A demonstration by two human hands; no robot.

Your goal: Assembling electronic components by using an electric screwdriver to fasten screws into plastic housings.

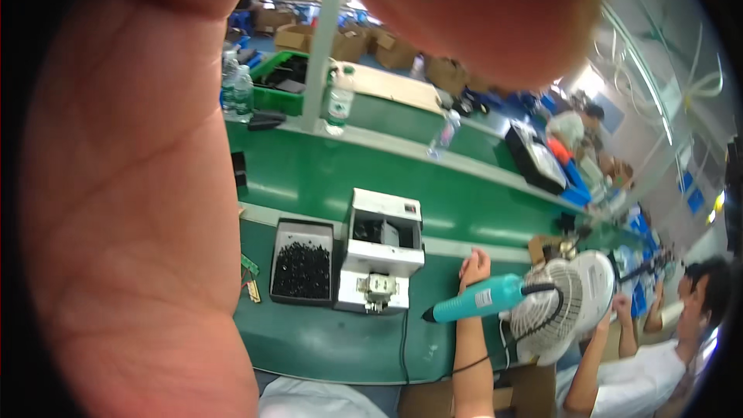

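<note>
Very close to the camera, my left hand [147, 201] covers the left side of the view. Its palm shows large, and one blurred finger reaches across the top, apart from the palm; nothing shows between them. My right forearm comes up from the lower edge, and my right hand [476, 267] is over the green bench, its fingers loosely bent and apart with nothing visible in them. In front of that wrist hangs a teal electric screwdriver [480, 298] on a black cable. Left of it stands a white-and-grey machine [383, 251] with a small metal fixture [379, 290] in front.
A tray [275, 294] of small black parts stands beside the machine. Green circuit boards [249, 265] lie to its left. A white fan [553, 310] is at the right, near co-workers [658, 364]. Bottles [339, 101] and a green crate [279, 101] stand beyond the bench.
</note>
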